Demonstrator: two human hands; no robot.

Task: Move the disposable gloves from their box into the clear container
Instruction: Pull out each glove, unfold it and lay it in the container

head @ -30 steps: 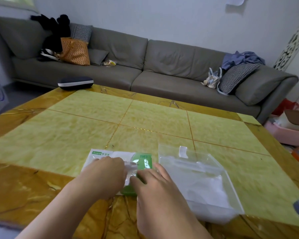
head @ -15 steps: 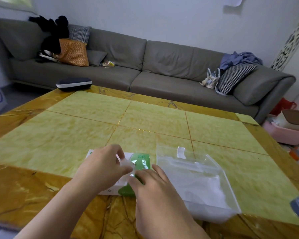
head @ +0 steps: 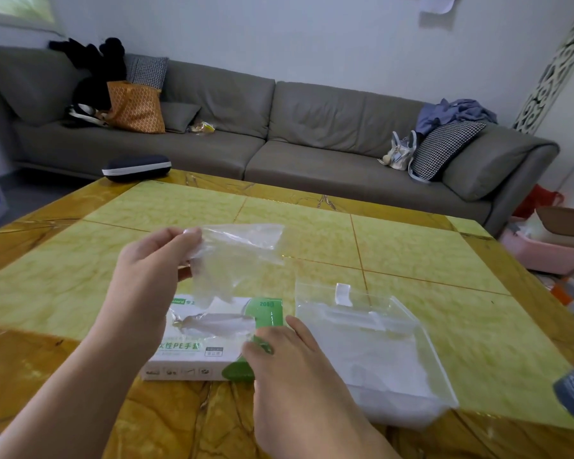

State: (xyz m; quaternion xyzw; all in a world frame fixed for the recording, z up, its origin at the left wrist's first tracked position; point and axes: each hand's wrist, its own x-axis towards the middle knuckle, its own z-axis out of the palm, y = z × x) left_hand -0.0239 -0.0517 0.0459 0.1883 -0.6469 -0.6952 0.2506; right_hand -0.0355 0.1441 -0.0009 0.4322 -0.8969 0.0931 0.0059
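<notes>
The person's left hand (head: 153, 270) is raised above the table (head: 80, 276), its thumb and fingers pinching a clear disposable glove (head: 232, 256) at one edge. The glove hangs in the air to the right of that hand, thin and crumpled, its lower part drooping toward the glove box (head: 209, 339) without clearly touching it. The box lies flat on the near part of the table, white with green at its right end and Chinese print on its top; more clear film shows through the torn slot in its top face. The left forearm crosses over the box's left end.

The right hand (head: 289, 359) rests on the box's near right corner, fingers fairly straight and spread, pressing down on the green end; it grips nothing.

Just right of the box, and touching or nearly touching the right hand's far side, sits the clear container (head: 421, 346), a shallow transparent tray with a white tab at its far edge and a pale heap of gloves inside. The held glove is well left of and above the container, not over it.

At the far left corner of the table lies a dark oval case (head: 136, 167) with a white band. Beyond the table stands a long grey sofa (head: 312, 134) bearing an orange bag (head: 136, 107) and a checked cushion (head: 444, 149).
</notes>
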